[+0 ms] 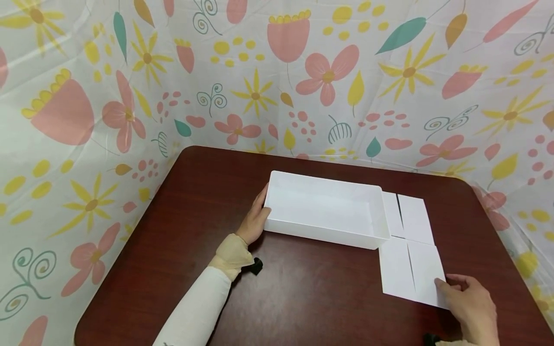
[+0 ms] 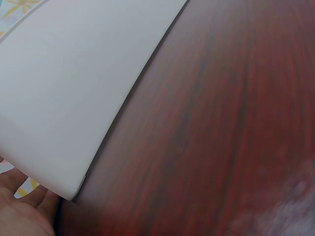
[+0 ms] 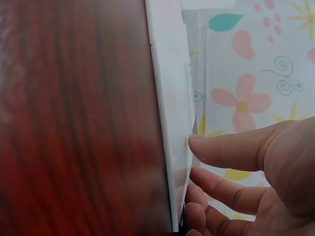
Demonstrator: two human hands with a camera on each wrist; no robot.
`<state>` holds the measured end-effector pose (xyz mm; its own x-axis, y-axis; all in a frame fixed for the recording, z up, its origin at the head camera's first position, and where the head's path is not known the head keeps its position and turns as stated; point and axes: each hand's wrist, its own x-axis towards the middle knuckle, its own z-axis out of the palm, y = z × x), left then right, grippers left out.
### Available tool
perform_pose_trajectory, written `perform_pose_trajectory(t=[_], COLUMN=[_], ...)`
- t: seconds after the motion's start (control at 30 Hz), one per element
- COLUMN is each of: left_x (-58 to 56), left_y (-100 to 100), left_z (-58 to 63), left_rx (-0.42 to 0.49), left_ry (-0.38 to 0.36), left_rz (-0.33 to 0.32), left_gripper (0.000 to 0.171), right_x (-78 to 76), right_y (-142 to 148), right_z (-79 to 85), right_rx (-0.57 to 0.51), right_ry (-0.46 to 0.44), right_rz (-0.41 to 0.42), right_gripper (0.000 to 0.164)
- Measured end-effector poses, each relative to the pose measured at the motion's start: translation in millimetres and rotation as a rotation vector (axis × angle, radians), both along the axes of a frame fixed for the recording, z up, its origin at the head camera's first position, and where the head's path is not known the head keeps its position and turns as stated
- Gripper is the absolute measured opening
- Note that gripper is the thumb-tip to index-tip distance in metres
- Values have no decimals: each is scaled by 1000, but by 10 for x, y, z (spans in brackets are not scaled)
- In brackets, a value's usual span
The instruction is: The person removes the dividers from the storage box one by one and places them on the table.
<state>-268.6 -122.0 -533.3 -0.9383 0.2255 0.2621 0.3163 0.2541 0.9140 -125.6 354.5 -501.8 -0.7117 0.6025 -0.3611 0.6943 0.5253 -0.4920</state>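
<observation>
A shallow white rectangular box (image 1: 320, 230), with its top uncovered, rests on the table. My left hand (image 1: 254, 220) holds its left end, the thumb at the rim and the fingers along the outer side. In the left wrist view, the box's long side (image 2: 83, 88) lies beyond the fingers. Several flat white panels (image 1: 396, 266) lie to the right of the box, with narrow dark gaps between them. My right hand (image 1: 469, 300) pinches the outer edge of the nearest right panel (image 3: 174, 123). Its thumb rests on the panel, and the other fingers curl at the edge.
The dark reddish-brown table (image 1: 303, 293) has rounded corners. A flower-patterned curtain (image 1: 259, 96) hangs behind it and along its left and right sides. Near my left wrist shows a small black object (image 1: 256, 265).
</observation>
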Motion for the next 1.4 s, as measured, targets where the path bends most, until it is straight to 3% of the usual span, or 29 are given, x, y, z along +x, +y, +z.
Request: perform_pose_trajectory(t=[0.43,0.63,0.73,0.9,1.07,1.3,1.4], left_x=[17,170,187,179,192,84,43], left_y=[30,60,66,47,3,-152,-193], left_z=[9,272,314,315,293,139,243], left_rx=[17,36,30,47,25,-25,-85], left_ry=[-16,-29,-45,-85,-90,-81,-41], left_rz=[-19,-38,-45,-63,-52,-12,32], left_gripper=[67,67,68,69,68,69,69], right_x=[14,28,16,-92,-295,-663,-853], right_y=[31,-9,-25,-117,-354,-748,-882], right_z=[-31,-2,55,215,380,645,766], right_rx=[9,64,92,148,170,156,153], right_ry=[7,49,93,227,353,502,588], right_rz=[-2,-30,-18,59,176,385,456], right_gripper=[70,63,61,55,50,50,50])
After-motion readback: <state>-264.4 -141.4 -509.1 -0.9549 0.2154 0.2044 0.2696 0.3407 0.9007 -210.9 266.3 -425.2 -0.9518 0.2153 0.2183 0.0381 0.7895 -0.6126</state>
